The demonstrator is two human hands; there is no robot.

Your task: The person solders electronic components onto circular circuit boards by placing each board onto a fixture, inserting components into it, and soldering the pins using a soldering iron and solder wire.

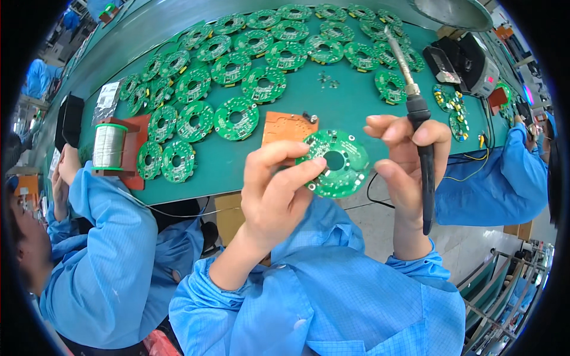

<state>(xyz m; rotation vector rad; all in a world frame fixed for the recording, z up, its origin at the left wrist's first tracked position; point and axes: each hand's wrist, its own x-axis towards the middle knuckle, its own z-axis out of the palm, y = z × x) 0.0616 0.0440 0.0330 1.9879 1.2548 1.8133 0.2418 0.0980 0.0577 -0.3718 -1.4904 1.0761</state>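
Between both hands, ring circuit board (pixel 335 163) pinched by left fingers (pixel 297 172), soldering iron (pixel 423 148) in right hand (pixel 407 166)

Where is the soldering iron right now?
In the head view, the soldering iron is gripped in the right hand, right of centre, tip pointing up over the table beside the round green board.

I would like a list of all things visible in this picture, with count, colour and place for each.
round circuit board: one, green, held up between both hands
soldering iron: one, black handle, in right hand, tip up
circuit boards on table: many, green, rows across the far side
table: one, green top
orange fixture: one, table centre
solder spool: one, silver wire, on red stand at left
black device: one, upper right
co-workers' sleeves: blue, left and right
left hand: grips board's left edge
right hand: holds iron, touches board's right edge
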